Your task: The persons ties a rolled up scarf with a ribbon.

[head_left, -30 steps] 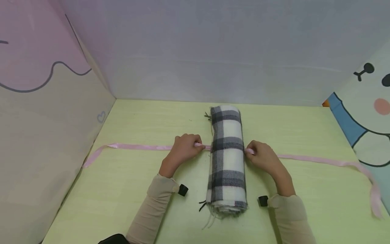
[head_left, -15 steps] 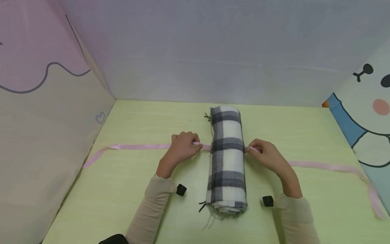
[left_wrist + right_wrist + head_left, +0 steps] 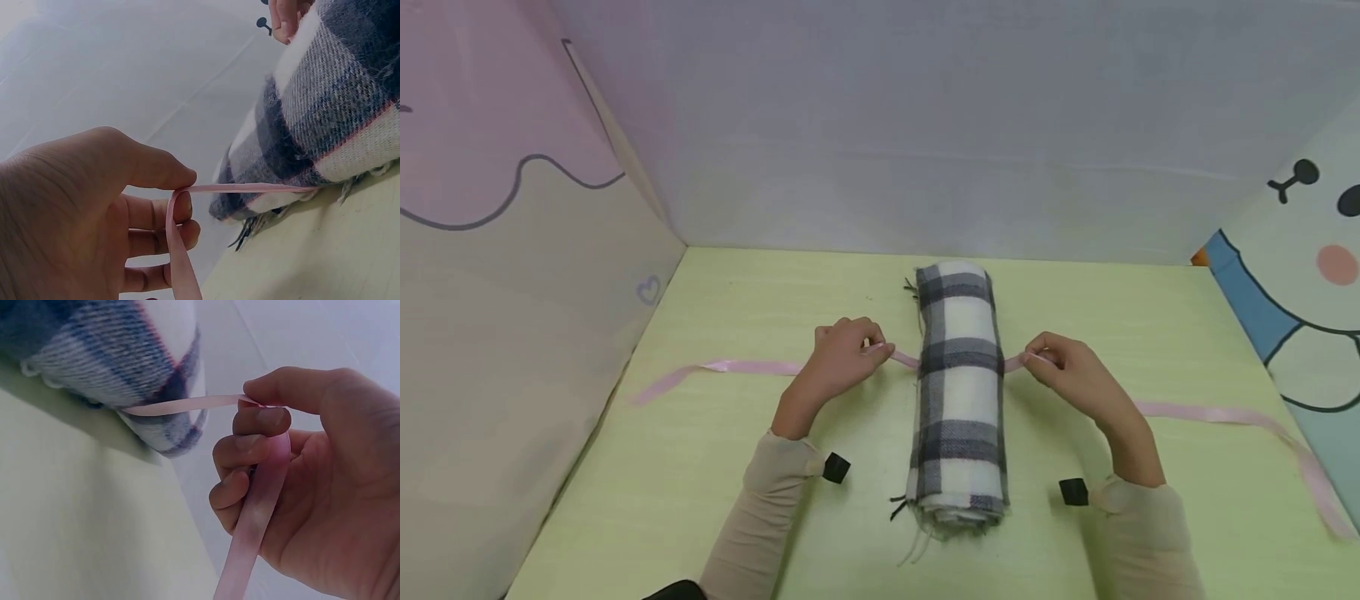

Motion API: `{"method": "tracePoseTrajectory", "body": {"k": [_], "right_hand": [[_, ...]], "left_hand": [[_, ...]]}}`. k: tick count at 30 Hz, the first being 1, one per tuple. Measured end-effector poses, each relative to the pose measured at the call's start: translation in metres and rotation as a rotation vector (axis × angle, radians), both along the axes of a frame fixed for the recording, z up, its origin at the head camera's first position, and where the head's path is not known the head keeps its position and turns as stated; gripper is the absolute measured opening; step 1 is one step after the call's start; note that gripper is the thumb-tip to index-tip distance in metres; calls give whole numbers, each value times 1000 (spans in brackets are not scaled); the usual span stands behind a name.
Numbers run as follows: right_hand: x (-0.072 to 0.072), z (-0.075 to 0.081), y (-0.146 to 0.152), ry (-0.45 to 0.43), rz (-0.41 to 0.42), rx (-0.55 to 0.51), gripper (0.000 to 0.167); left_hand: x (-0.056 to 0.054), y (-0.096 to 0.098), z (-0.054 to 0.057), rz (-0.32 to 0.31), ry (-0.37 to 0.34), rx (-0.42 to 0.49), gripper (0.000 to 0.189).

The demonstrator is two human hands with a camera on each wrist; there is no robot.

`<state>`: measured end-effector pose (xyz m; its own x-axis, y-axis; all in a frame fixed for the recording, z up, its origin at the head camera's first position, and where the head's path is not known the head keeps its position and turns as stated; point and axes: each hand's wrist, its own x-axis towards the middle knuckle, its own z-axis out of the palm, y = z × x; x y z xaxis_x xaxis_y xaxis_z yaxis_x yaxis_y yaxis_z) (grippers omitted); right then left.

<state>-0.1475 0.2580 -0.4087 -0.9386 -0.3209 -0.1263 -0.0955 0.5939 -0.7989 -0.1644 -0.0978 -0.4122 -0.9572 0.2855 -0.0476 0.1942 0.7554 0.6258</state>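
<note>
A rolled plaid scarf (image 3: 966,392), grey and white with fringed ends, lies lengthwise on the pale yellow table. Beneath it passes a pink ribbon (image 3: 1210,411), coming out on both sides; the stretch under the roll is hidden. On the left side, my left hand (image 3: 842,357) pinches the ribbon between thumb and forefinger, a short way from the roll. My right hand (image 3: 1078,375) pinches it likewise on the right. In the left wrist view the ribbon (image 3: 250,187) runs taut from the fingertips to the scarf's underside. The right wrist view shows the ribbon's tail (image 3: 253,525) hanging past the palm.
The yellow table (image 3: 737,525) ends at a pale wall (image 3: 925,150) behind. A printed panel (image 3: 527,333) stands at the left, another with a cartoon face (image 3: 1318,292) at the right. The ribbon's left tail (image 3: 670,382) lies toward the left panel.
Both hands have drawn apart, away from the scarf, and risen slightly with the ribbon. More ribbon shows between each hand and the roll. The left tail's end has shifted right.
</note>
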Motion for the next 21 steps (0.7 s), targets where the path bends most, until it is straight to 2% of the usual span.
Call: {"method": "tracePoseTrajectory", "body": {"k": [7,14,21], "right_hand": [[0,20,7,-2,-6,8,24],[0,34,14,17,-4,32,25],[0,48,24,26,-9,37,23]], "left_hand": [[3,-10,14,2,-1,3,22],[4,-14,25,-8,8,-3,22],[6,-16,37,-19,50,2,21]]}}
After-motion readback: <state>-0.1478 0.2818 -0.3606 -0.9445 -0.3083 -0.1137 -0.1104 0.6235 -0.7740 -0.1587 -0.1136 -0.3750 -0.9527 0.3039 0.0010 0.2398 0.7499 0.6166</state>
